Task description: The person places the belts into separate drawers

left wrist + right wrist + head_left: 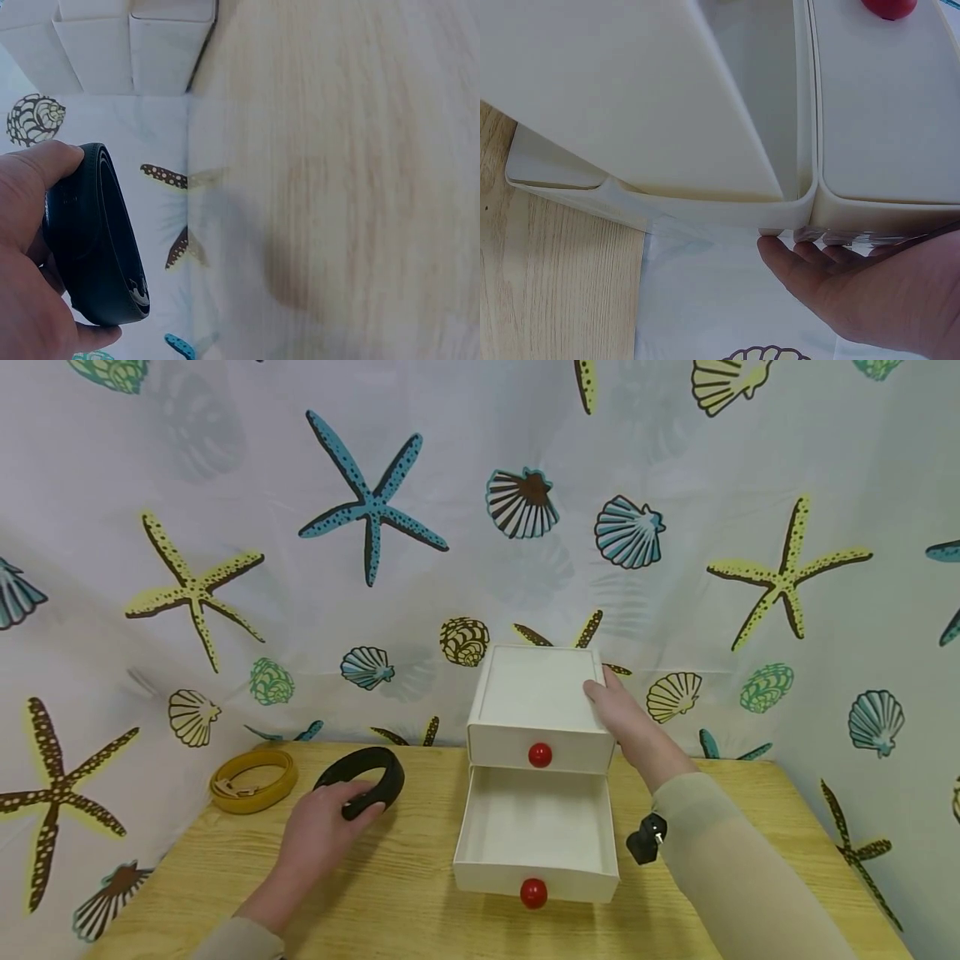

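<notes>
My left hand (322, 827) holds a coiled black belt (392, 783) above the table, thumb on one side and fingers on the other. In the left wrist view the belt (82, 232) shows its stitched edge. A white drawer cabinet (542, 689) with red knobs stands right of it. Its top drawer is closed, while the drawer below (536, 822) is pulled out and its visible floor is bare. My right hand (624, 714) rests on the cabinet's right side, thumb over the top edge; the right wrist view shows its fingers (784, 262) extended against the side wall.
A coiled mustard-yellow belt (262, 797) with a buckle lies at the table's back left. The wooden table (397, 893) is backed by a hanging cloth (465, 585) printed with starfish and shells. A small black device (645, 841) sits at my right wrist.
</notes>
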Demonstrator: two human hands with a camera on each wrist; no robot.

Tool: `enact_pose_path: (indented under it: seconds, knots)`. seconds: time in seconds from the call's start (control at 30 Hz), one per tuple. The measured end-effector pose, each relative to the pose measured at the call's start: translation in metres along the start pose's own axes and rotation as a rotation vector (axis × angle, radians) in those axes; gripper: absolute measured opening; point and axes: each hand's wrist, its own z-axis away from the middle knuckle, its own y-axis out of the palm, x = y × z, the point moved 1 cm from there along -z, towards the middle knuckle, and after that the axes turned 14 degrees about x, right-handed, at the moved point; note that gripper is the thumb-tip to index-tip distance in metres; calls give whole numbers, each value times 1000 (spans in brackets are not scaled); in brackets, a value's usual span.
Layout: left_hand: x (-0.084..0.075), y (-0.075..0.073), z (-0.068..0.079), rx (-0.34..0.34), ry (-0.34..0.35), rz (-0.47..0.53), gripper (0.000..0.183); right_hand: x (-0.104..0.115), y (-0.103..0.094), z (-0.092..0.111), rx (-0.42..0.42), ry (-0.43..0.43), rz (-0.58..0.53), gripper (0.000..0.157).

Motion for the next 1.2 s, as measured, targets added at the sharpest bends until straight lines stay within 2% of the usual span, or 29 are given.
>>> enact_pose_path:
  seconds: [0.27,0.5,1.2]
  knots:
    - [-20,-8,2,-2,39,15,34,1,0,1,10,-23,-2,70]
    - [-39,-15,3,-34,98,20,29,1,1,3,11,-22,-4,70]
    - [-95,-38,16,-30,157,33,27,0,2,5,13,-18,4,70]
